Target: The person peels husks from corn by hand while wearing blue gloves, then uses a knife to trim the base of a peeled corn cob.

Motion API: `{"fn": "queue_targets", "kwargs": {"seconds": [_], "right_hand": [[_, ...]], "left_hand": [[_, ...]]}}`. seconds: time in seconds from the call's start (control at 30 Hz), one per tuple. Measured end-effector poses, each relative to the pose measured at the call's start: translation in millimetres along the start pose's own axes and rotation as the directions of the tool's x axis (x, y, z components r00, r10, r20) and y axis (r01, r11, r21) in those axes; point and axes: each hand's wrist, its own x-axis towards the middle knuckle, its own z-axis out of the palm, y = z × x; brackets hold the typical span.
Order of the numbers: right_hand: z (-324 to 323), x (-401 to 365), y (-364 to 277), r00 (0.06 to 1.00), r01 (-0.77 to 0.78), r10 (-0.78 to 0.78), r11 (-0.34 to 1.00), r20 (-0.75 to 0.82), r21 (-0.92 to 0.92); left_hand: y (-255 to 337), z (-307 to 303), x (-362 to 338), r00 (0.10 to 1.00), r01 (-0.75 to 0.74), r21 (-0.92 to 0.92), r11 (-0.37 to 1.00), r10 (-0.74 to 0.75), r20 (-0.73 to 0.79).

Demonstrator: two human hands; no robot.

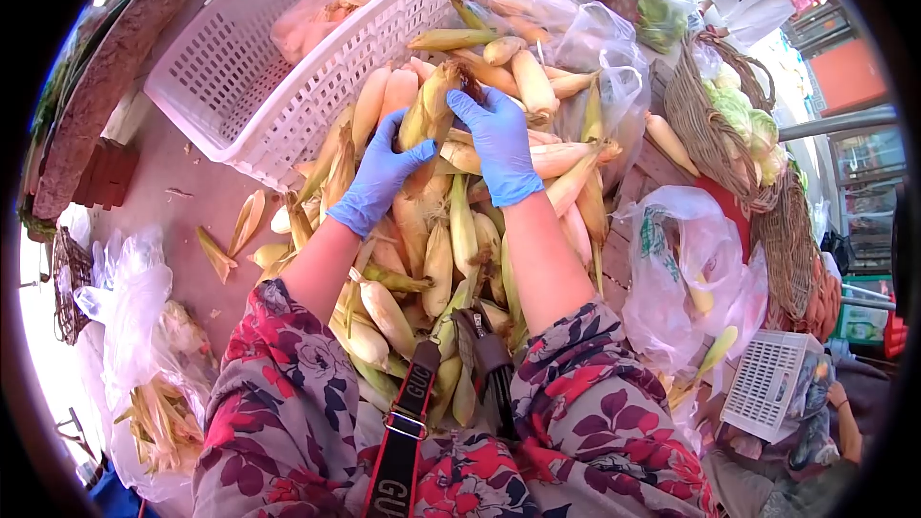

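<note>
- Ear: held up over the corn pile; it should handle light and stiff, its husk papery and a little slick, the silk easily torn; the thick middle seems the surest hold.
- Its look: yellow-green husk, plump body, dark brown silk at the tip.
- Left hand: blue-gloved, fingers wrapped round the ear, thumb across its front.
- Right hand: gloved too, fingers gathered beside the silk; I cannot tell whether they pinch it.
- Beyond the pile: white crate at left, clear bag at right.
- Farther right: cabbages in a basket.
</note>
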Motion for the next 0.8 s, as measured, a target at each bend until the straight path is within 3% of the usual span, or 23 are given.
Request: {"fn": "queue_targets", "kwargs": {"seconds": [0.07, 0.2, 0.27, 0.4, 0.43, 0.47, 0.53, 0.57, 0.7, 0.73, 0.8], "right_hand": [[-3.3, -1.1, 0.0, 0.997, -0.073, 0.073, 0.997, 0.004, 0.015], [-5.4, 1.0, 5.8, 1.0, -0.012, 0.01, 0.986, -0.009, -0.164], [-6.1, 4.9, 20.6, 0.999, -0.021, 0.011, 0.976, -0.048, -0.216], [2.6, -3.5, 19.0, 0.97, -0.162, 0.191, 0.969, -0.149, 0.186], [4.2, -5.5, 18.7, 0.978, -0.139, 0.171, 0.961, -0.118, 0.241], [5.1, -8.6, 18.3, 0.985, -0.118, 0.15, 0.948, -0.088, 0.295], [6.9, -10.5, 15.9, 0.995, -0.08, 0.099, 0.91, -0.026, 0.406], [4.7, -9.3, 19.1, 0.996, -0.047, 0.025, 0.958, 0.081, 0.284], [17.3, -10.5, -1.2, 0.974, 0.216, -0.222, 0.968, 0.036, 0.13], [17.1, -11.2, -2.0, 0.983, 0.177, -0.183, 0.973, 0.032, 0.149], [20.7, -12.4, -5.8, 0.994, 0.099, -0.106, 0.977, 0.027, 0.191]], "left_hand": [[1.3, -1.5, -1.7, 1.0, 0.011, -0.012, 1.0, -0.01, 0.015], [-2.4, -4.0, -2.8, 1.0, -0.019, -0.021, 1.0, 0.019, 0.002], [-5.9, -3.5, -0.8, 0.999, -0.015, -0.142, 0.99, 0.019, 0.026], [-6.2, 6.3, -0.6, 0.996, 0.057, -0.535, 0.843, -0.013, 0.084], [-3.0, 8.5, -2.8, 0.993, 0.121, -0.631, 0.766, -0.084, 0.088], [2.4, 8.5, -2.1, 0.98, 0.196, -0.771, 0.606, -0.139, 0.141], [11.7, -0.4, -1.0, 0.946, 0.318, -0.81, 0.492, -0.226, 0.234], [10.4, -4.0, 0.3, 0.942, 0.333, -0.782, 0.527, -0.223, 0.25], [12.9, -3.2, -3.6, 0.937, 0.35, -0.625, 0.698, -0.246, 0.249], [15.8, -0.8, -6.0, 0.939, 0.342, -0.572, 0.746, -0.254, 0.23], [15.4, 2.4, -6.2, 0.934, 0.343, -0.614, 0.711, -0.19, 0.302]]}}
